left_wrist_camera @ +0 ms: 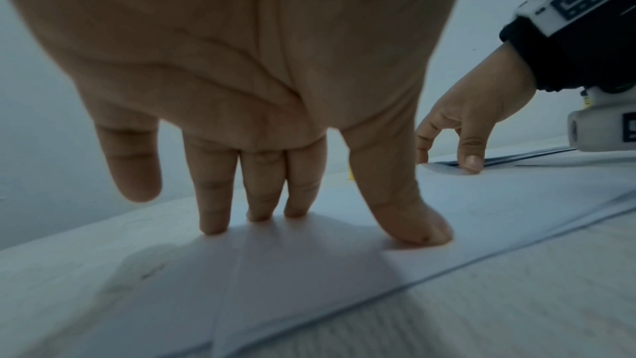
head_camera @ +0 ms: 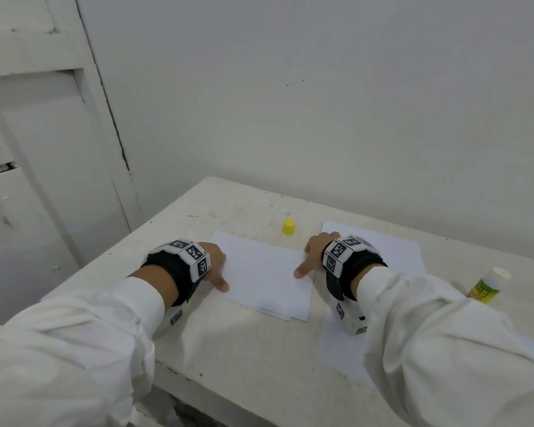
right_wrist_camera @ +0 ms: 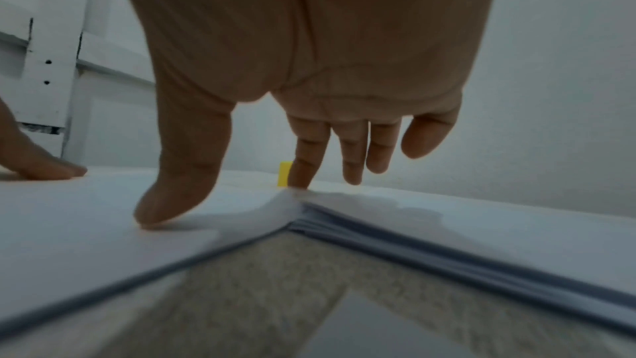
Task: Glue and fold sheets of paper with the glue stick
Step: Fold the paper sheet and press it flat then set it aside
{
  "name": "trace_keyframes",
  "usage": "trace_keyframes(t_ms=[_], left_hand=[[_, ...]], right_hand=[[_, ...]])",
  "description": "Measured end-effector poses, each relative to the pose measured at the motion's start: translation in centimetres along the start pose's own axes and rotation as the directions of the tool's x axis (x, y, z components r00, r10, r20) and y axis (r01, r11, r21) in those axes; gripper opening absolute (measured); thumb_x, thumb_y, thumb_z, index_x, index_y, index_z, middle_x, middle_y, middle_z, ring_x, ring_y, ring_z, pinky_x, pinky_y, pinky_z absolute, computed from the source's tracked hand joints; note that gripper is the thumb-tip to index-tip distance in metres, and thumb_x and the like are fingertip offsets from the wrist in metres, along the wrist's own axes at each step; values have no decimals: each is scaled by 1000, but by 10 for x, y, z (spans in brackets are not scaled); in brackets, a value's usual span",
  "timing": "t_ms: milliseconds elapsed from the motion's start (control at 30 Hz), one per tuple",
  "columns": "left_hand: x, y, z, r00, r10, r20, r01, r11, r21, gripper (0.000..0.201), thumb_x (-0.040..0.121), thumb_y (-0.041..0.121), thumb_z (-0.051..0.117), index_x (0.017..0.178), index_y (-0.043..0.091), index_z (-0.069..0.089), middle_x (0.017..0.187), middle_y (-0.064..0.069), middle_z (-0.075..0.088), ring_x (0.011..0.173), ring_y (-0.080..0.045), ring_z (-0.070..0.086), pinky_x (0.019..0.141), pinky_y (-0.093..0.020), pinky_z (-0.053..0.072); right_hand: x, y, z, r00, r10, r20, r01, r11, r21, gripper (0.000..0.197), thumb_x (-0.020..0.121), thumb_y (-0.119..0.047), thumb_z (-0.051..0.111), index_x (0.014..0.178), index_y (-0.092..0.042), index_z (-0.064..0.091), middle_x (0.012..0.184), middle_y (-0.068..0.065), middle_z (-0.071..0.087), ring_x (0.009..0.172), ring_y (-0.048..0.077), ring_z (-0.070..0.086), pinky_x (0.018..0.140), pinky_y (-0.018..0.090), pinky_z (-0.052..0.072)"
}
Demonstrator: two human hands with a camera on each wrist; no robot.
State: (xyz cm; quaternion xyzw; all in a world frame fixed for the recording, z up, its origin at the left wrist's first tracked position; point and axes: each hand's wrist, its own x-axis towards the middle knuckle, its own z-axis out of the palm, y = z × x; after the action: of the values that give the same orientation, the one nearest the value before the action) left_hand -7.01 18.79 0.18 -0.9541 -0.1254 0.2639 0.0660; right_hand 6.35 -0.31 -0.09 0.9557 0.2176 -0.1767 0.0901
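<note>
White walls back a pale table (head_camera: pixel 235 349) where both spread hands press folded paper (head_camera: pixel 264 272).

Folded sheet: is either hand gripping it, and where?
Neither grips. Left hand presses the folded sheet flat at its left edge, right hand at its right edge.

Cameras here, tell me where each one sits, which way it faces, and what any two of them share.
Head: worn on the head, facing forward and down at the table; both sleeves, left hand and right hand show.
Left wrist: under the left wrist, looking along the palm; its fingers press the folded paper.
Right wrist: under the right wrist, looking along the palm at the paper stack.
Shared: head and right wrist views both show the yellow cap.
</note>
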Motion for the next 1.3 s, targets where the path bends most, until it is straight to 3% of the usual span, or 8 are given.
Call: trace_keyframes(t_ms=[333,600,767,867,1033,1100,1200,1300], left_hand=[[-1,1,-4,1000,5,0,-5,999,37,73,85,57,58,136,6,46,132,-11,51,121,-27,50,93,-31,39],[-4,4,-7,1000,11,3,-11,998,58,69,87,55,56,133,5,47,129,-10,54,118,-26,52,88,-28,39],[-3,2,-3,1000,11,-4,-11,999,44,71,87,55,57,135,5,45,130,-11,52,120,-27,51,91,-30,39],[0,0,0,1000,9,-6,-8,1000,27,73,86,56,57,137,6,43,133,-10,49,122,-27,49,95,-32,39],[3,-3,4,1000,8,-11,-8,1000,2,71,85,58,58,134,7,44,130,-9,49,120,-27,49,92,-32,39],[5,-4,6,1000,2,-16,-3,1000,-5,71,85,59,57,133,8,44,130,-9,49,119,-27,49,92,-32,38],[6,-5,7,1000,-8,-19,8,1000,-18,75,85,59,57,138,9,40,133,-9,47,123,-27,47,96,-33,38],[5,-4,6,1000,-9,-28,9,1000,-21,75,85,58,57,139,8,39,135,-9,46,125,-27,46,98,-33,37]], right_hand=[[-3,-9,-16,996,58,-75,-37,967,252,53,82,-50,64,57,-10,42,57,1,46,51,15,43,49,24,31],[-26,-11,-9,978,87,-187,-1,909,417,33,101,-9,32,130,0,45,130,15,53,121,29,50,93,31,40],[-28,-11,-6,972,67,-226,41,896,443,17,87,-8,48,84,-10,64,91,7,66,78,23,61,62,24,43],[-33,-15,-9,978,101,-184,39,774,632,31,90,-14,47,59,-13,40,67,5,50,58,20,47,53,23,34],[-46,-21,-4,1000,20,23,-30,483,875,56,80,-54,60,101,-3,58,104,15,67,95,34,65,87,43,53],[-46,-23,1,999,11,53,-50,554,831,79,57,-65,76,105,-4,58,107,11,67,100,32,64,90,44,53],[-48,-23,7,999,44,18,-44,722,690,41,81,-43,70,77,-6,51,103,12,62,106,31,62,93,36,51],[-51,-24,10,998,58,-15,-31,722,691,38,88,-40,62,91,-2,56,111,16,63,106,32,62,92,35,51]])
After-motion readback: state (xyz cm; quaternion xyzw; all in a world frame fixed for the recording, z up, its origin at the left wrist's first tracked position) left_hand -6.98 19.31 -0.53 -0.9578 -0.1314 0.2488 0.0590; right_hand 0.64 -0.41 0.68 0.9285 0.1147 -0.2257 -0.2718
